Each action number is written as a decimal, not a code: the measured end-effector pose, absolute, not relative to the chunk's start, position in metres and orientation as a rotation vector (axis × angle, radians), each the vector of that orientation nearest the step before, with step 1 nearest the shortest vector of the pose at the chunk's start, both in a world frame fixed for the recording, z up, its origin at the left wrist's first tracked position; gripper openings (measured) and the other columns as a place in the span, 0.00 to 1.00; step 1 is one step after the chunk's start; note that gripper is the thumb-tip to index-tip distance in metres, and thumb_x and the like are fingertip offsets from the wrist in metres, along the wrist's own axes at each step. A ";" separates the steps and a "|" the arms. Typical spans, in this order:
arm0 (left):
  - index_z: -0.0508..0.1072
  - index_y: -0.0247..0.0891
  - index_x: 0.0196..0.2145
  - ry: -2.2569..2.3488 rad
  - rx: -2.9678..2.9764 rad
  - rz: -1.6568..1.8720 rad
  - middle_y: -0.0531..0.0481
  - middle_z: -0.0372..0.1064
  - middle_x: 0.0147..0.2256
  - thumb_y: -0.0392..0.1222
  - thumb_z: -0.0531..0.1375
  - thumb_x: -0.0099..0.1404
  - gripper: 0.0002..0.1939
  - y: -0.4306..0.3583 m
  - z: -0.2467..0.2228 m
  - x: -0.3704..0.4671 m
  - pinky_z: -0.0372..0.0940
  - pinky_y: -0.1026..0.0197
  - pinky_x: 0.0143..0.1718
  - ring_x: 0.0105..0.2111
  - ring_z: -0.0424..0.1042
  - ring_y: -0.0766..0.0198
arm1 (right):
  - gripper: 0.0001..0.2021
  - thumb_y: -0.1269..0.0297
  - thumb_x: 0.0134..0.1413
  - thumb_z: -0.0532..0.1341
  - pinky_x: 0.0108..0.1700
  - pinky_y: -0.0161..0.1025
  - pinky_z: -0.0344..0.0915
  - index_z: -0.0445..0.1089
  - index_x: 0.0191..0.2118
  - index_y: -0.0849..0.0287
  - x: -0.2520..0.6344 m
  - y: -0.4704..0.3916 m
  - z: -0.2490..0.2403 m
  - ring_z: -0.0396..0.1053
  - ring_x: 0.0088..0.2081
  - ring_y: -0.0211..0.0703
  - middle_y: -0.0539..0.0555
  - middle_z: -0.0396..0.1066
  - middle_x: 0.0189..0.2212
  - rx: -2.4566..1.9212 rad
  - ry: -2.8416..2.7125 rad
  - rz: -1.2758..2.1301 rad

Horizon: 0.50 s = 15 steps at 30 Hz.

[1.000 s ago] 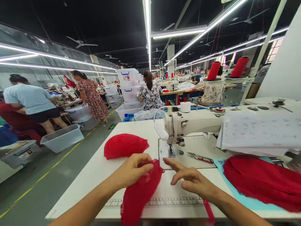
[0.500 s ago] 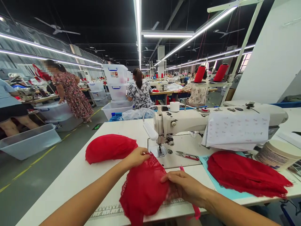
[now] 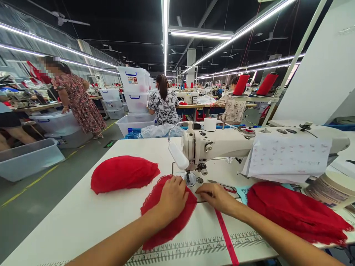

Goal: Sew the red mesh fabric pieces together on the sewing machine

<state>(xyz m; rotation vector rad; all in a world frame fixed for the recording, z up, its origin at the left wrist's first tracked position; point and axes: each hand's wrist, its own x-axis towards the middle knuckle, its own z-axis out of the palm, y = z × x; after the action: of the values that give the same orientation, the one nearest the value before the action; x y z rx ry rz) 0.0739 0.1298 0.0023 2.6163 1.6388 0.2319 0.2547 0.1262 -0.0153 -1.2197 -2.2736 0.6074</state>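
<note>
My left hand [image 3: 173, 197] lies on a red lace piece [image 3: 163, 221], its fingers bent over the fabric just in front of the needle area of the sewing machine [image 3: 222, 142]. The fabric rests flat on the white table. My right hand [image 3: 219, 197] is at the fabric's right corner, its thumb and fingers pinched together; whatever lies between them is too small to tell. Beneath the right wrist a pink-red strip [image 3: 226, 234] runs to the table edge. Snips [image 3: 229, 188] lie behind that hand.
Red fabric piles lie left [image 3: 124, 173] and right [image 3: 294, 210] on the table [image 3: 83, 221]. A tub [image 3: 331, 188] stands at the right. Paper sheets [image 3: 288, 157] hang over the machine. Other people and plastic boxes [image 3: 135, 79] are beyond.
The red lace piece has gone from being held up between both hands to lying on the table. My left hand has moved right and onto it; my right hand has moved up to its corner.
</note>
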 end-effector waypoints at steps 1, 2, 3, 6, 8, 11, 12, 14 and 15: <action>0.66 0.31 0.48 1.633 2.597 0.234 0.35 0.63 0.50 0.39 0.52 0.61 0.18 0.127 -0.005 0.075 0.55 0.45 0.51 0.52 0.59 0.47 | 0.13 0.75 0.51 0.51 0.34 0.34 0.59 0.72 0.35 0.58 0.254 0.130 -0.017 0.66 0.32 0.39 0.51 0.70 0.30 -1.182 -2.335 0.535; 0.62 0.30 0.52 1.636 2.564 0.238 0.34 0.58 0.54 0.43 0.54 0.60 0.23 0.126 -0.011 0.076 0.51 0.42 0.53 0.55 0.55 0.45 | 0.13 0.75 0.52 0.51 0.35 0.34 0.58 0.72 0.35 0.57 0.253 0.133 -0.019 0.66 0.32 0.39 0.51 0.69 0.30 -1.146 -2.399 0.470; 0.57 0.29 0.55 1.642 2.521 0.240 0.33 0.54 0.57 0.46 0.54 0.59 0.29 0.127 -0.017 0.075 0.46 0.39 0.55 0.57 0.51 0.43 | 0.13 0.75 0.53 0.52 0.35 0.35 0.57 0.72 0.35 0.56 0.252 0.135 -0.022 0.65 0.32 0.39 0.51 0.69 0.29 -1.113 -2.464 0.402; 0.50 0.26 0.59 1.609 2.424 0.233 0.33 0.46 0.60 0.50 0.56 0.56 0.39 0.137 -0.025 0.067 0.37 0.37 0.58 0.60 0.42 0.45 | 0.12 0.74 0.54 0.53 0.34 0.35 0.56 0.72 0.36 0.54 0.252 0.137 -0.029 0.63 0.30 0.38 0.50 0.66 0.28 -1.023 -2.573 0.255; 0.48 0.26 0.59 1.538 2.418 0.242 0.33 0.45 0.60 0.52 0.58 0.53 0.43 0.147 -0.023 0.061 0.36 0.38 0.58 0.61 0.41 0.45 | 0.11 0.74 0.55 0.53 0.35 0.35 0.55 0.72 0.36 0.54 0.254 0.136 -0.032 0.63 0.31 0.37 0.50 0.65 0.29 -0.970 -2.573 0.209; 0.49 0.29 0.59 1.422 2.441 0.274 0.34 0.49 0.59 0.52 0.61 0.49 0.45 0.159 -0.017 0.056 0.39 0.38 0.58 0.60 0.43 0.43 | 0.12 0.75 0.55 0.51 0.34 0.36 0.54 0.71 0.35 0.56 0.254 0.134 -0.036 0.61 0.30 0.37 0.51 0.64 0.28 -0.936 -2.534 0.149; 0.49 0.30 0.59 1.388 2.449 0.281 0.35 0.50 0.59 0.51 0.62 0.48 0.45 0.163 -0.015 0.056 0.40 0.38 0.58 0.60 0.44 0.43 | 0.13 0.75 0.55 0.50 0.33 0.36 0.54 0.71 0.34 0.56 0.253 0.133 -0.038 0.61 0.29 0.37 0.51 0.64 0.27 -0.932 -2.512 0.123; 0.51 0.31 0.58 1.322 2.471 0.290 0.35 0.52 0.58 0.49 0.63 0.47 0.45 0.171 -0.015 0.055 0.40 0.40 0.58 0.59 0.46 0.44 | 0.14 0.75 0.56 0.49 0.33 0.36 0.53 0.71 0.34 0.58 0.251 0.133 -0.039 0.60 0.29 0.38 0.52 0.63 0.27 -0.930 -2.474 0.081; 0.51 0.31 0.58 1.286 2.487 0.298 0.36 0.53 0.57 0.48 0.64 0.46 0.45 0.174 -0.016 0.055 0.40 0.41 0.59 0.59 0.47 0.45 | 0.14 0.75 0.56 0.48 0.33 0.37 0.53 0.70 0.34 0.58 0.250 0.133 -0.040 0.59 0.29 0.38 0.52 0.63 0.26 -0.929 -2.464 0.068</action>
<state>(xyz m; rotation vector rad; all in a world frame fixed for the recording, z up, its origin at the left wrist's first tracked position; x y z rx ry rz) 0.0547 0.1744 -0.0157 2.4870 1.2864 0.2977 0.2495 0.1329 -0.0397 -0.9288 -2.4639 0.0682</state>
